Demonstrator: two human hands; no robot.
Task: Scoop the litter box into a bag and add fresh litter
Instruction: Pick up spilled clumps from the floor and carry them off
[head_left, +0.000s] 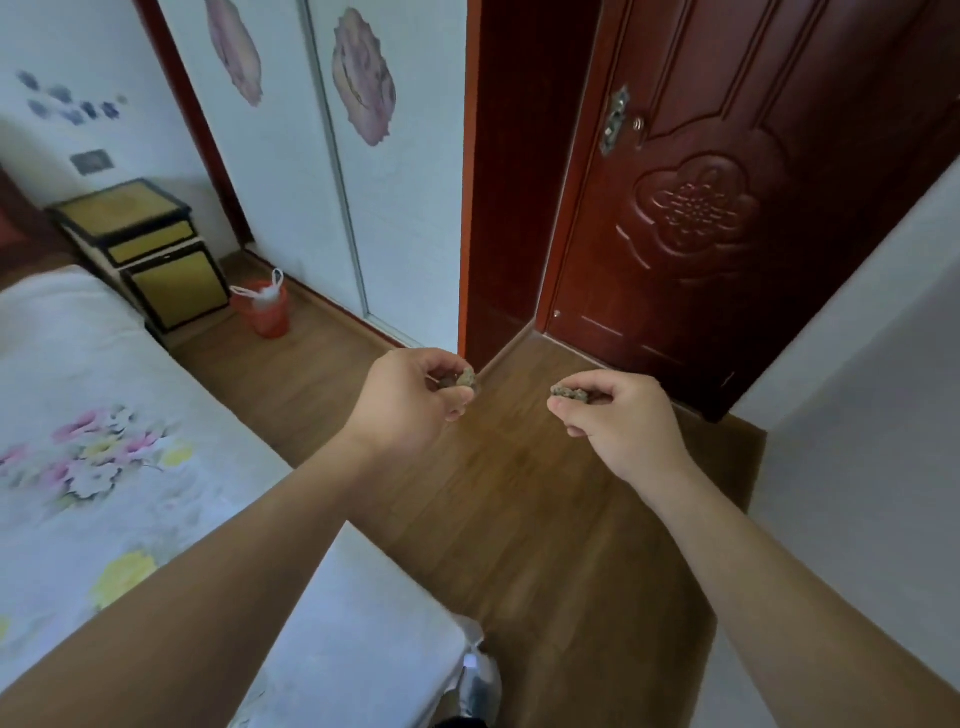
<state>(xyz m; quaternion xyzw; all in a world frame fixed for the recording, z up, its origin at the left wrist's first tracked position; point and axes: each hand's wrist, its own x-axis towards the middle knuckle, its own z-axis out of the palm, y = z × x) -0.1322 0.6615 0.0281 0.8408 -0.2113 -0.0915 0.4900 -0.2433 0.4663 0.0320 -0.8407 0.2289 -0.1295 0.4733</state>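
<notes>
The left hand (410, 402) pinches a small grey-brown first clump (464, 379) between thumb and curled fingertips, its grip closed tight with only the lump's outer end showing. The right hand (621, 415) holds a flatter second clump (570, 393) the same way, and that lump pokes out of the grip toward the other hand. The picture is soft, so these are probably clumps of soiled litter, not something firmer. The two grips hang level over the wooden floor (519, 499), near each other but not touching. The litter box is not in view. The white bag (271, 291) lines a red bin (267, 322) that stands upright, mouth up, with the bag's handles sticking above the rim. It lies ahead and well off to the left of both grips, past the corner of the bed (104, 389) and just beside the nightstand (150, 249). The left grip is the nearer one, so I judge the coming move to be a carry forward and leftward, with the right grip crossing further before either lump can drop straight down into the mouth
</notes>
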